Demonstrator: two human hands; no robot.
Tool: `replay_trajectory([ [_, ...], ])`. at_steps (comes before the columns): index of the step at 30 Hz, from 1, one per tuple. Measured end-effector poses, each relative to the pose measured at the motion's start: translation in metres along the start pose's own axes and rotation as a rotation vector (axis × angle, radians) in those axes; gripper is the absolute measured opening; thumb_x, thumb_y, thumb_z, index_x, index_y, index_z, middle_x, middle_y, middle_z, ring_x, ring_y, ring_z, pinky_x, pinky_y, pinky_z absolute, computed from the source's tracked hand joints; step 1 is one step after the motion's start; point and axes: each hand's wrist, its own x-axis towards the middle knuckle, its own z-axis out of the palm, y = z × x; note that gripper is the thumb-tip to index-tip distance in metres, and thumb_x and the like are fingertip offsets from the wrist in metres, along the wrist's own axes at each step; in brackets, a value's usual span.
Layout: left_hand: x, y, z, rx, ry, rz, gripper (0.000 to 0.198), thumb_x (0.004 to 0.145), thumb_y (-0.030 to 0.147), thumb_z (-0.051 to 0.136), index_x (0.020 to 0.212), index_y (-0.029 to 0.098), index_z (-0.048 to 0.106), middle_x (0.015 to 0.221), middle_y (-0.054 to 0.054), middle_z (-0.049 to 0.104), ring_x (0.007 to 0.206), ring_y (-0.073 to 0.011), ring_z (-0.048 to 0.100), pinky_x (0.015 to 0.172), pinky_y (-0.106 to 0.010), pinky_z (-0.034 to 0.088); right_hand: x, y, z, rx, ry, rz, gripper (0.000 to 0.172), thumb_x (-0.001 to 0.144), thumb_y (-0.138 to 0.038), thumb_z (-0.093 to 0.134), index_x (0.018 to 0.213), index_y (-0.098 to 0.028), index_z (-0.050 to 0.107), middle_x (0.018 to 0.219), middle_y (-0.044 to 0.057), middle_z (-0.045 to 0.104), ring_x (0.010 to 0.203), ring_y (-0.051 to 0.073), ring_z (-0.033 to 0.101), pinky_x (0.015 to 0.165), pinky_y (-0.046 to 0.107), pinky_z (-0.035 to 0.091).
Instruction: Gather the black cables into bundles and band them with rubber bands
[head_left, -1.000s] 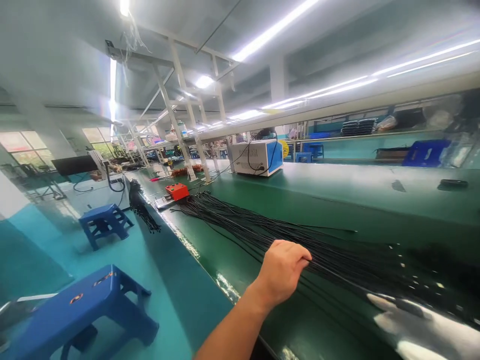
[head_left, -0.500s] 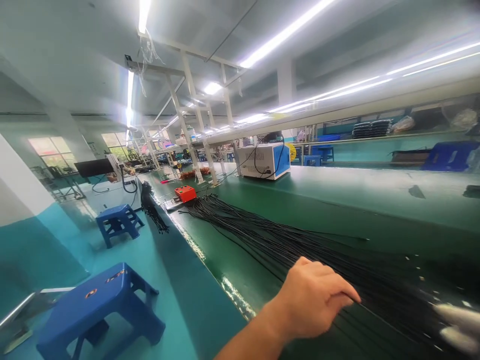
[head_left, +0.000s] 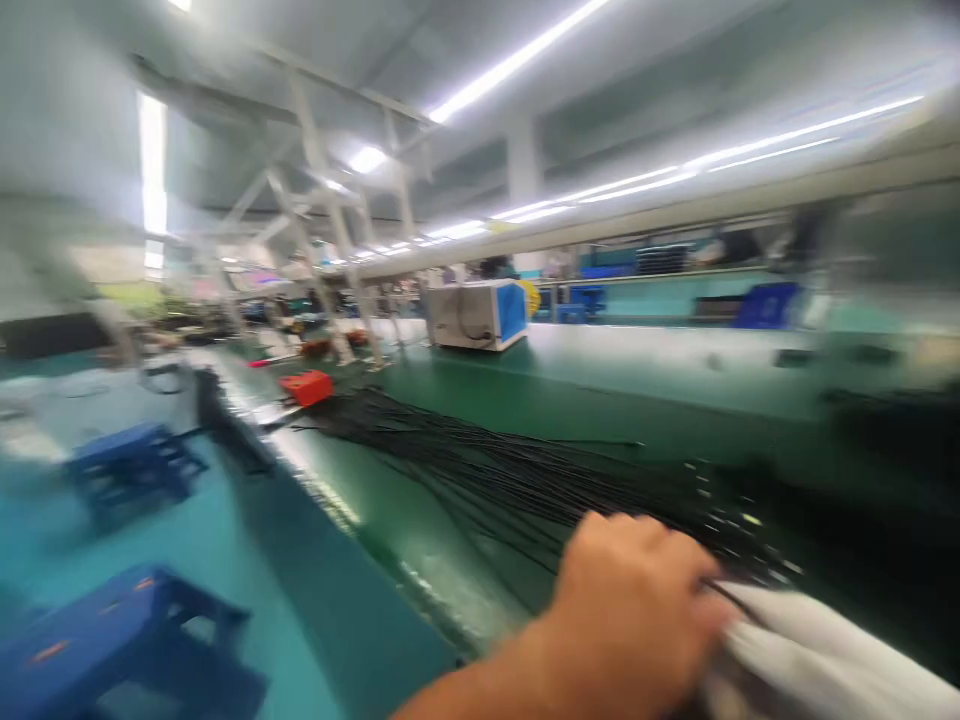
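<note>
My left hand (head_left: 634, 605), bare, is closed around a thin black cable (head_left: 733, 598) in the lower middle of the view. Close beside it on the right is my right hand (head_left: 832, 645) in a white glove, smeared by motion. The cable runs from the left fist into the gloved fingers, which look closed on it. Under and beyond the hands, a long bundle of black cables (head_left: 480, 455) lies along the green bench top (head_left: 420, 385). Small pale tips show at the bundle's near right end.
A red box (head_left: 306, 387) sits at the bundle's far end. Farther back stands a white and blue machine (head_left: 476, 315) beside a white frame (head_left: 334, 210). More black cables (head_left: 225, 425) hang over the bench's left edge. Blue stools (head_left: 127, 640) stand on the floor to the left.
The view has swung to the right and blurred. My gloved right hand has come in from the right edge to meet the left hand, which still grips the cable.
</note>
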Motion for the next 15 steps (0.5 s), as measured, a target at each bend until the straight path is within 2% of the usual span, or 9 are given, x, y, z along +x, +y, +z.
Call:
replay_trajectory([
  [1,0.005,0.0,-0.006,-0.002,-0.019,-0.029,0.012,0.086,0.032,0.056,0.089,0.024,0.065,0.089,-0.002,0.069,0.088,-0.0195,0.06,0.076,-0.034,0.04,-0.023,0.001,-0.004,0.028,0.054,-0.001,0.041,0.088,-0.041,0.042,0.114,-0.012,0.054,0.108,0.021,0.063,0.102,0.031,0.061,0.088,0.054,0.041],
  [3,0.018,-0.008,-0.015,-0.081,-0.131,-0.01,0.013,0.085,0.02,0.056,0.079,0.023,0.067,0.081,0.001,0.066,0.083,-0.0164,0.058,0.076,-0.031,0.037,-0.067,-0.002,-0.012,0.088,0.162,-0.012,0.041,0.088,-0.04,0.039,0.112,-0.01,0.053,0.105,0.021,0.064,0.099,0.031,0.063,0.086,0.054,0.042],
  [6,0.039,-0.027,-0.014,-0.271,-0.257,0.029,0.014,0.084,0.018,0.056,0.078,0.024,0.067,0.08,0.004,0.064,0.079,-0.0126,0.057,0.077,-0.027,0.035,-0.105,-0.01,-0.022,0.218,0.212,-0.059,0.04,0.087,-0.038,0.039,0.109,-0.007,0.053,0.095,0.02,0.067,0.091,0.03,0.065,0.081,0.053,0.045],
  [8,0.048,-0.032,-0.01,-0.329,-0.302,0.034,0.014,0.083,0.018,0.055,0.077,0.024,0.067,0.081,0.005,0.064,0.079,-0.0122,0.056,0.08,-0.028,0.034,-0.107,-0.014,-0.028,0.308,0.162,-0.126,0.039,0.082,-0.035,0.043,0.106,-0.006,0.054,0.089,0.019,0.068,0.084,0.031,0.067,0.074,0.05,0.047],
  [11,0.053,-0.03,-0.006,-0.346,-0.335,0.032,0.015,0.083,0.018,0.055,0.076,0.023,0.067,0.08,0.005,0.064,0.079,-0.0124,0.056,0.084,-0.029,0.033,-0.095,-0.012,-0.034,0.38,0.095,-0.203,0.041,0.073,-0.03,0.049,0.104,-0.004,0.055,0.085,0.018,0.068,0.076,0.031,0.068,0.067,0.047,0.049],
  [15,0.057,-0.022,0.005,-0.319,-0.287,0.032,0.016,0.083,0.019,0.053,0.077,0.024,0.068,0.08,0.005,0.064,0.079,-0.0131,0.057,0.085,-0.03,0.035,-0.09,-0.01,-0.034,0.411,0.084,-0.21,0.041,0.075,-0.035,0.051,0.101,-0.003,0.057,0.082,0.017,0.069,0.073,0.03,0.068,0.07,0.049,0.049],
])
